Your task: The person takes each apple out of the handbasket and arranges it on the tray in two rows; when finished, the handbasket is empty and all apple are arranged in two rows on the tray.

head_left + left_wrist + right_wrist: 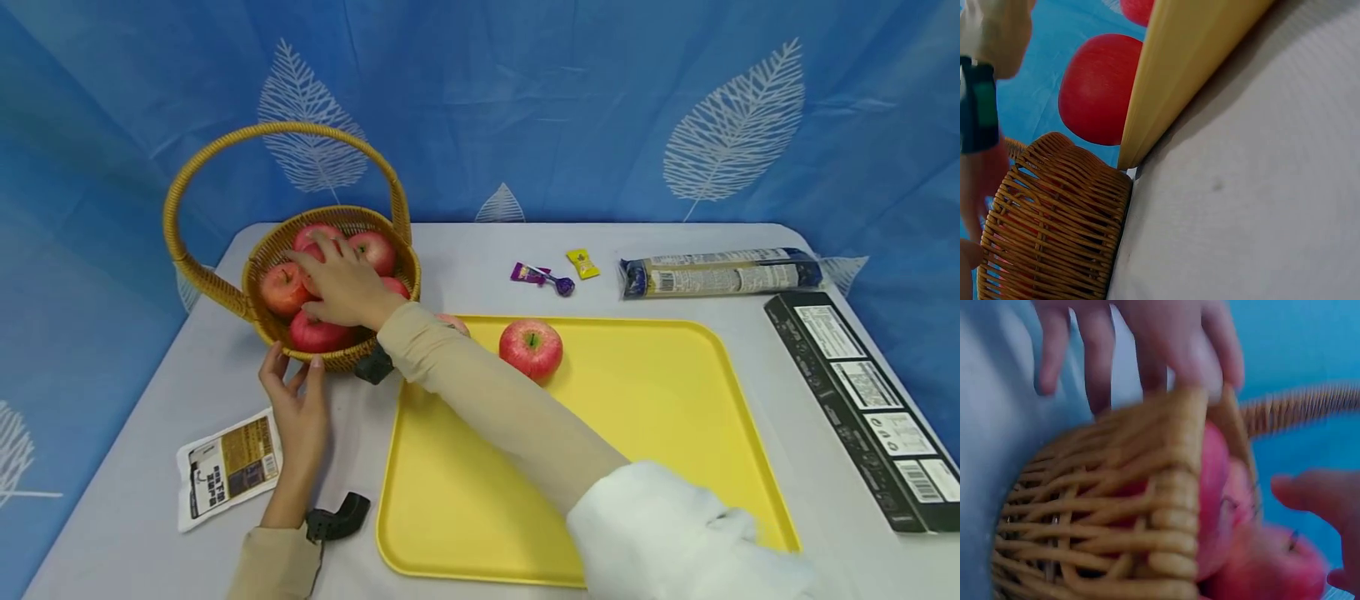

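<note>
A wicker basket (360, 360) with a tall hoop handle holds several red apples (373, 252). My right hand (341, 287) reaches over them with fingers spread, fingertips right at the apples in the middle. In the right wrist view its thumb (1310, 494) stands apart from the nearest apple (1272, 562). At the basket's near side, my left hand (300, 408) rests its fingertips on the rim, and its straight fingers (1094, 350) extend along the outer wall. On the yellow tray (637, 417) sits one apple (531, 348); another (455, 323) is mostly hidden behind my right sleeve.
Left of my left forearm lies a white and brown packet (228, 469). A lollipop (562, 286) and a yellow-wrapped sweet (582, 263) lie behind the tray. To the right are a long clear package (720, 275) and a black box (862, 408). A blue curtain (480, 108) hangs behind.
</note>
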`<state>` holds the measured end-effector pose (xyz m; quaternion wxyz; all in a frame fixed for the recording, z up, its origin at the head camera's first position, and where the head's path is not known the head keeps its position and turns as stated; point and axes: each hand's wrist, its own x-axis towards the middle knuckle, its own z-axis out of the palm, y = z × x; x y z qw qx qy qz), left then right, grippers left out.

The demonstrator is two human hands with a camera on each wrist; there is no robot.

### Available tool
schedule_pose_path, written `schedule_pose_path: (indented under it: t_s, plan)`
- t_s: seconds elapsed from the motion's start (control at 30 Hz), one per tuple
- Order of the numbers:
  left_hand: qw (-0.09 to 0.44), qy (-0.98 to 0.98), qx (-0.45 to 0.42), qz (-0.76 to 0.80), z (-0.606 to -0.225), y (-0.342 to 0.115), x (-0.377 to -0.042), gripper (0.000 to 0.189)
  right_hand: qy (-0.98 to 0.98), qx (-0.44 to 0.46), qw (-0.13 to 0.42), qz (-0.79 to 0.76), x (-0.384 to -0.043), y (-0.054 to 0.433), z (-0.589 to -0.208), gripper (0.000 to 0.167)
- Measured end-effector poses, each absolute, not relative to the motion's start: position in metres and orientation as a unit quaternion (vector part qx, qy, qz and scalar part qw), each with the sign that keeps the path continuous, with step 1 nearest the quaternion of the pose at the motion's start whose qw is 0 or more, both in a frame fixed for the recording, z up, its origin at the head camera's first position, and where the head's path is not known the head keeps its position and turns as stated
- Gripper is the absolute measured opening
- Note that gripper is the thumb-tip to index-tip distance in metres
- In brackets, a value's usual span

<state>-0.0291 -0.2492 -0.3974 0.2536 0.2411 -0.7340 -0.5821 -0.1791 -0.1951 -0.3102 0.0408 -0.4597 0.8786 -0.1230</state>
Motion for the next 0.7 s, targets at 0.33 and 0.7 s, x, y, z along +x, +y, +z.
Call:
schedule_pose_path:
  t_s: [0.33, 0.7]
  plan:
    - [0.255, -0.734, 0.231, -0.586, -0.397, -0.249, -0.034, 0.058, 0.858, -0.454, 0.012, -0.239, -0.201, -0.186, -0.331, 0.056]
    - [0.254, -0.732, 0.242, -0.585, -0.398, -0.251, -0.030, 0.057, 0.828, -0.388, 0.019, -0.404, -0.187, -0.124, -0.294, 0.062]
